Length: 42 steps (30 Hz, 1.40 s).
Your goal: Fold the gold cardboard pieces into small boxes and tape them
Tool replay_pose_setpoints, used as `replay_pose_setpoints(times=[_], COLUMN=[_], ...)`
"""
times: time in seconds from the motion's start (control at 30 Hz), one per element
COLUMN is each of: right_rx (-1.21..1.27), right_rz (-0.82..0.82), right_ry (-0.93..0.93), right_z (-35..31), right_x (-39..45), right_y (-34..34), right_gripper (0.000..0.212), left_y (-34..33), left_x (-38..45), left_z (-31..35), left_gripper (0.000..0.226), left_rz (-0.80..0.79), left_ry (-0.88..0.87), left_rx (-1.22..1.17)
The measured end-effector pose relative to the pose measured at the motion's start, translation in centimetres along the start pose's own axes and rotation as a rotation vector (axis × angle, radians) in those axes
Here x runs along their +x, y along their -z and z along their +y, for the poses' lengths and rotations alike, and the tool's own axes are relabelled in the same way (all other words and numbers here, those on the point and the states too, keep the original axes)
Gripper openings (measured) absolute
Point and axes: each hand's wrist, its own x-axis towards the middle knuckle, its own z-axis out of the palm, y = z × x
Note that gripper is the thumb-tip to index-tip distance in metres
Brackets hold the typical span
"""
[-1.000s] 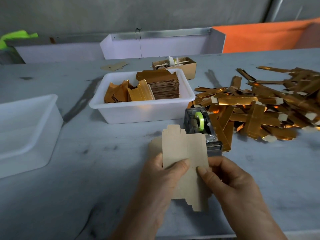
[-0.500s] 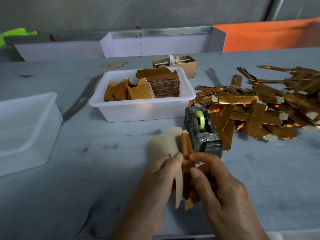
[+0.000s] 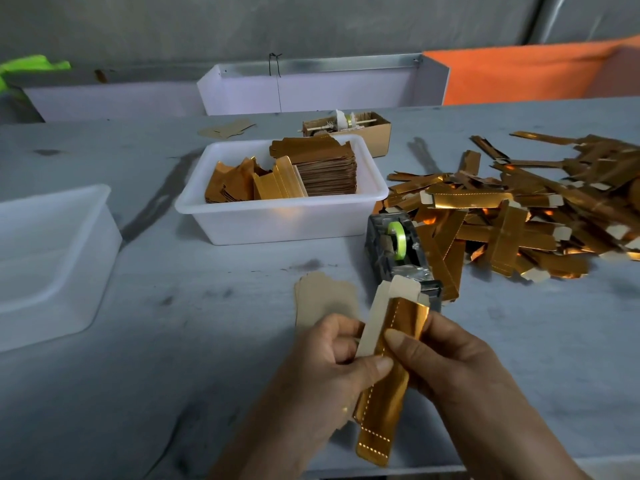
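Two bare hands hold one gold cardboard piece [image 3: 388, 382] just above the near edge of a grey worktop [image 3: 207, 341]. The piece is folded lengthwise into a narrow strip whose long axis runs nearly straight away from the person, tilted a little to the right at its far end; its gold face is up and a plain tan flap stands along its left side. The left hand [image 3: 332, 368] has a closed grip on the piece, thumb pressed on the gold face and fingers curled behind the tan flap. The right hand [image 3: 446, 362] also grips it, thumb on top and fingers wrapped round the right edge. The far end of the piece points at one dark tape dispenser [image 3: 398, 251] holding a green roll, which stands just beyond the hands. One flat tan cardboard blank [image 3: 322, 299] lies on the worktop just left of the piece. Two white plastic tubs are in view: one tub [image 3: 277, 220] behind the dispenser holds a stack of flat blanks and some folded gold pieces, and a second tub [image 3: 52, 254] sits at far left (its contents cannot be made out). A loose pile of gold pieces [image 3: 519, 216], too many to count, spreads to the right. One small brown box [image 3: 363, 133] stands behind the nearer tub.
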Motion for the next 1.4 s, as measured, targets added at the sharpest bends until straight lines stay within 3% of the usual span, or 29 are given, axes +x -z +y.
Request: replay_pose_setpoints(times=[0.13, 0.3, 0.43, 0.5, 0.53, 0.57, 0.63, 0.7, 0.77, 0.83, 0.87, 0.93, 1.0, 1.1, 1.2, 1.4], right_rx=[0.054, 0.124, 0.172, 0.174, 0.167, 0.149, 0.101, 0.066, 0.022, 0.026, 0.072, 0.168, 0.166, 0.13, 0.131, -0.012], right_rz=[0.039, 0.074, 0.098, 0.098, 0.1, 0.105, 0.13, 0.146, 0.163, 0.191, 0.196, 0.19, 0.158, 0.095, 0.08, 0.037], right_ry=[0.017, -0.01, -0.041, -0.037, -0.035, -0.039, -0.051, -0.052, -0.061, -0.078, -0.087, -0.097, -0.072, -0.037, -0.05, -0.111], right_z=[-0.2, 0.0, 0.3, 0.4, 0.5, 0.7, 0.9, 1.1, 1.2, 1.4, 1.5, 1.3, 1.0, 0.6, 0.4, -0.6], right_x=[0.1, 0.3, 0.4, 0.4, 0.5, 0.4, 0.3, 0.1, 0.1, 0.4, 0.7, 0.9, 1.0, 0.9, 1.0, 1.3], right_y=[-0.2, -0.3, -0.6, -0.7, -0.8, -0.9, -0.9, -1.0, -1.0, -0.6, -0.4, -0.2, 0.2, 0.4, 0.6, 1.3], right_gripper=[0.022, 0.012, 0.011, 0.011, 0.011, 0.011, 0.012, 0.021, 0.033, 0.032, 0.034, 0.037, 0.032, 0.014, 0.021, 0.063], left_y=[-0.7, -2.0, -3.2, -4.3, -4.6, -5.0, -5.2, -5.6, -6.1, -5.8, -5.4, -3.8, -2.3, -0.9, -0.4, -1.1], left_x=[0.1, -0.1, -0.5, -0.5, -0.4, -0.3, -0.1, 0.1, -0.4, -0.6, -0.4, -0.2, 0.0, 0.1, 0.1, 0.2], left_z=[-0.6, -0.8, -0.8, -0.7, -0.7, -0.8, -0.9, -0.9, -0.7, -0.8, -1.0, -1.2, -1.5, -0.8, -0.4, -0.1], left_gripper=[0.01, 0.021, 0.033, 0.025, 0.031, 0.038, 0.043, 0.044, 0.04, 0.039, 0.032, 0.02, 0.019, 0.012, 0.013, 0.008], left_rz=[0.241, 0.527, 0.582, 0.696, 0.699, 0.605, 0.383, 0.263, 0.302, 0.423, 0.451, 0.426, 0.43, 0.19, 0.058, 0.022], left_ry=[-0.144, -0.327, -0.517, -0.502, -0.446, -0.375, -0.163, -0.093, -0.11, -0.259, -0.384, -0.443, -0.365, -0.049, 0.015, 0.009], left_rx=[0.165, 0.381, 0.9, 1.135, 1.19, 1.232, 1.196, 1.111, 1.095, 1.061, 0.961, 0.793, 0.566, -0.009, -0.122, -0.265])
